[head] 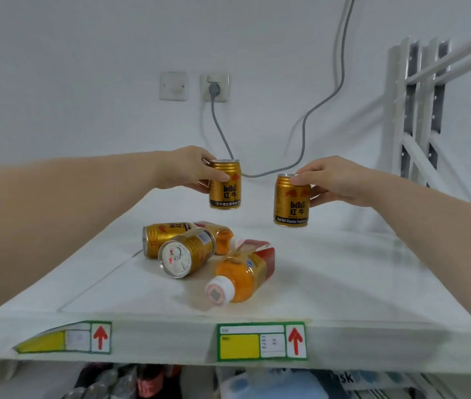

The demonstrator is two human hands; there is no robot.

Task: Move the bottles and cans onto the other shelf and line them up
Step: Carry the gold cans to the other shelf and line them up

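A white shelf stood against a white wall. Toward its far side the left hand gripped one upright Red Bull can, and the right hand gripped a second Red Bull can. Nearer, two gold cans and two capped bottles of orange drink lay toppled together.

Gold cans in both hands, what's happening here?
A person is sorting drinks on a white shelf. The left hand grips one gold can, held upright, and the right hand grips a second gold can. In front of them, two more cans and two orange bottles lie tipped over in a heap, not lined up yet.
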